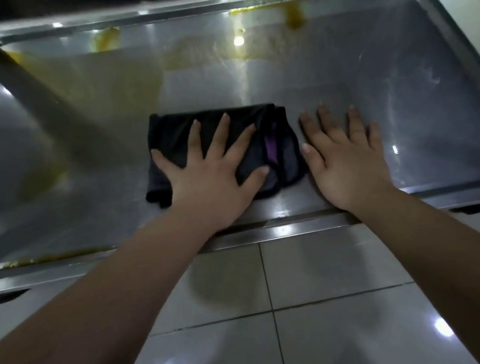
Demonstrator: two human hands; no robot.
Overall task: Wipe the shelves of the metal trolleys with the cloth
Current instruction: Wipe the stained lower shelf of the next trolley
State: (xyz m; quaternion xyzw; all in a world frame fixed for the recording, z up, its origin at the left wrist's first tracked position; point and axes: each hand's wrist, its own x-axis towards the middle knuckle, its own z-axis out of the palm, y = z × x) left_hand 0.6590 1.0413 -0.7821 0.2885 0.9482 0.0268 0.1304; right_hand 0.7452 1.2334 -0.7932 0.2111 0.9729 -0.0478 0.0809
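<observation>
The left hand [211, 182] presses flat, fingers spread, on the dark cloth [222, 150] lying mid-front on the metal shelf [371, 70]. The right hand [346, 160] rests flat and open on the shelf just beside the cloth. Yellow stains [294, 18] mark the shelf's far edge.

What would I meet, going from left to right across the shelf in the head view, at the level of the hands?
Yellowish smear → black cloth, pressed under the left hand → right hand, flat on bare metal → right rim of the shelf.
</observation>
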